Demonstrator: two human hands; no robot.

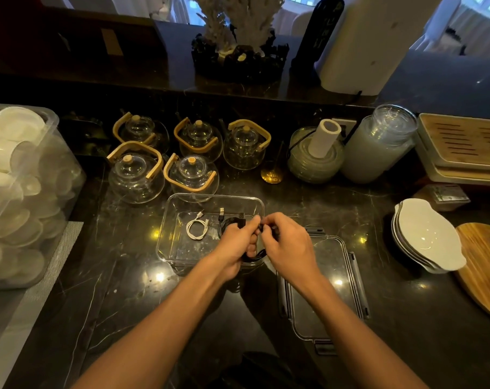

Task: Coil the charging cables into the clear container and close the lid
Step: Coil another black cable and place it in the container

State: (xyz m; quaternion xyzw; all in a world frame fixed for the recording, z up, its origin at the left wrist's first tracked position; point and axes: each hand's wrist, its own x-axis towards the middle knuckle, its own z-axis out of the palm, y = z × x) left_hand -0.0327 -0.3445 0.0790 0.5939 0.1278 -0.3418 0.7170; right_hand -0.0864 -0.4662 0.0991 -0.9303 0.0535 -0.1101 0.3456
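A clear rectangular container [170,217] stands open on the dark marble counter. Inside it lie a coiled white cable [196,228] at the left and a black cable [229,220] beside it. Above the container's right front corner, my left hand [235,242] and my right hand [287,242] are both closed on another black cable [255,255], a loop of which hangs below my fingers. The clear lid [326,287] with dark latches lies flat on the counter to the right of the container.
Several glass teapots [191,175] with bamboo handles stand just behind the container. A big plastic bin of white dishes [22,192] fills the left. Glass jars [378,144], stacked white bowls [426,237] and a wooden board [485,270] sit at the right.
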